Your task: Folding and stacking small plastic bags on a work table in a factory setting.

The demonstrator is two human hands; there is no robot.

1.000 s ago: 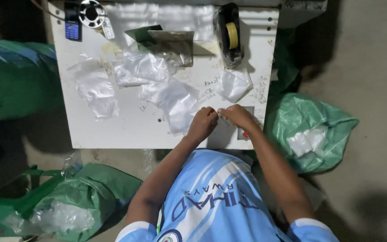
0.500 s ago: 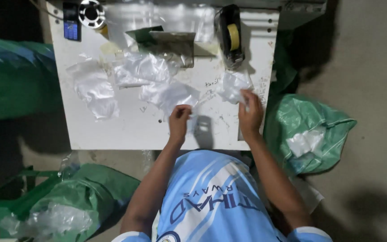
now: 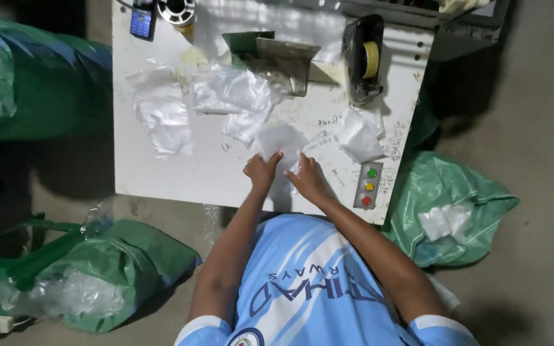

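Both hands on clear plastic bag [image 3: 279,142], white table [image 3: 181,176].
L hand [image 3: 262,170] & R hand [image 3: 308,181] just below bag, fingers flat, pressing its near edge; left of button box [image 3: 367,185].

A white surface [image 3: 181,179] stands in the middle of a dim room, its top scribbled with pen marks and lit more brightly than anything around it. The floor [image 3: 540,128] is bare grey concrete, dusty and darkening towards the corners. On the left a big green sack [image 3: 40,83] leans close against the surface's edge, mostly in shadow. Lower left, another green sack [image 3: 129,263] lies open on the floor with clear plastic spilling from it. To the right, a third green sack [image 3: 476,198] sags beside the surface. A grey machine housing [image 3: 463,32] juts out at the far right corner.
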